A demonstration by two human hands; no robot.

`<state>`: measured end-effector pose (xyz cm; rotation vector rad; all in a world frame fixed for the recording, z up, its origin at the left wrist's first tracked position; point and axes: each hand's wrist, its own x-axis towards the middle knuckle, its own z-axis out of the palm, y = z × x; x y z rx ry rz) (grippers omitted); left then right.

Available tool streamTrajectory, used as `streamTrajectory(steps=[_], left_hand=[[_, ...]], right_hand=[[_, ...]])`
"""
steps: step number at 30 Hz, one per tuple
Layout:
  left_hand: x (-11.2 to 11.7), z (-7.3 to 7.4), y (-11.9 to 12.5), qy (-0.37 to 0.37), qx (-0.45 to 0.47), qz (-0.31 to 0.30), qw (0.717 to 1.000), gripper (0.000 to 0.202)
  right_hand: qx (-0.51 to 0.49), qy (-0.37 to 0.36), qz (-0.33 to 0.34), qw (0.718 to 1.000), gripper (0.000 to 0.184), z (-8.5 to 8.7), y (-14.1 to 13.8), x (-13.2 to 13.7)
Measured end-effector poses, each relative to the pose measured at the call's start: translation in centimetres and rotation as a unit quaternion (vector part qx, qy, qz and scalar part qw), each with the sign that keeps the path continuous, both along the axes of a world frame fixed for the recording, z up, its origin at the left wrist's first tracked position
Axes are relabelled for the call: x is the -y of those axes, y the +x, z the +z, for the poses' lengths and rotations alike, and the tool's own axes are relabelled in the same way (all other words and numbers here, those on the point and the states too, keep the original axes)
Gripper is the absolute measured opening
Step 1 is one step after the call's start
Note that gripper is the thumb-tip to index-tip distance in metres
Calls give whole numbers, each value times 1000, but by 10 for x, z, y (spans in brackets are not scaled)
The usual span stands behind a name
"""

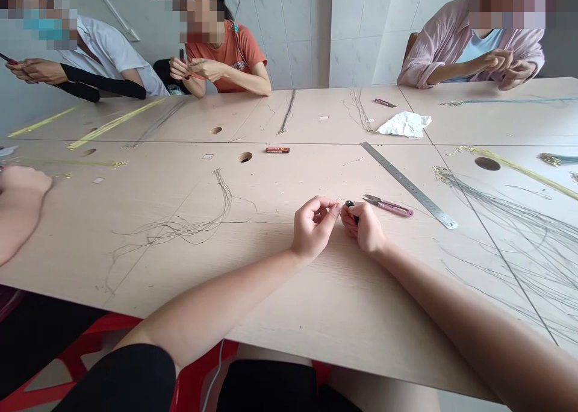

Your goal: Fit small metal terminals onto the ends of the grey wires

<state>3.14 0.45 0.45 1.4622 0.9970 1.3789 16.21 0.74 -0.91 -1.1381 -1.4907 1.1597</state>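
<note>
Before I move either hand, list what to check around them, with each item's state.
1. Left hand fingers pinched together: ok.
2. Fine strand between those fingers: cannot tell, too thin.
3. Right hand grips small dark object: ok.
4. Pink snips lie flat just right of the right hand, untouched: ok.
5. Steel ruler lies beyond the snips, apart from both hands: ok.
6. Loose strands lie on the table, apart from the left hand: ok.

Pale wooden table (316, 291) bears steel ruler (409, 184), pink snips (389, 205), thin wires (189, 225)
</note>
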Motion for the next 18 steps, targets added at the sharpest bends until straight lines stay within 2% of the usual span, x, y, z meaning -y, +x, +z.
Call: streamTrajectory(steps=[6,18], left_hand=[[0,1,0,4,-3,-5,1000,33],[-1,-1,-2,7,-11,-7,1000,33]], right_hand=[[3,7,-3,1000,32,7,-1,3],[19,16,8,1000,31,1,0,0]])
